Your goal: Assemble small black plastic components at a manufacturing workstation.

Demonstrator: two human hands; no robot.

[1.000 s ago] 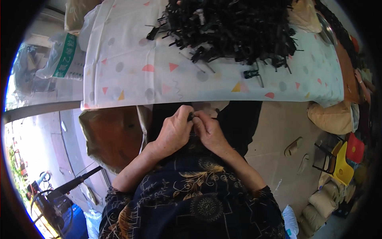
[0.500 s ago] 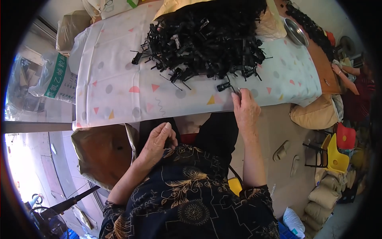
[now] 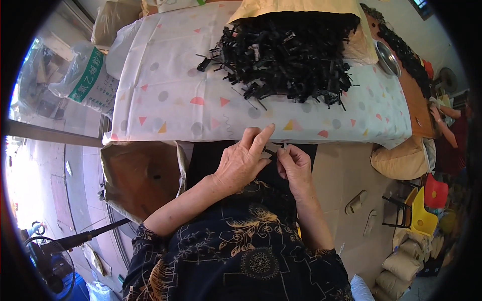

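Observation:
My left hand (image 3: 244,159) and my right hand (image 3: 294,165) meet just below the front edge of the table, over my dark lap. Their fingertips pinch a small black plastic part (image 3: 275,150) between them; most of it is hidden by the fingers. A big heap of the same black plastic parts (image 3: 291,55) lies on the far half of the table, spilling from a tan sack (image 3: 296,9). The table wears a white cloth (image 3: 165,100) printed with coloured triangles and grey dots.
An open brown sack (image 3: 143,175) stands at my left knee. A white printed bag (image 3: 85,83) sits left of the table. A metal bowl (image 3: 387,56) and more black parts lie far right. Red and yellow stools (image 3: 427,203) and sandals (image 3: 357,203) are on the floor.
My right hand reached out to the table edge near the heap, then came back to my lap. Both hands are together again, holding a small black part.

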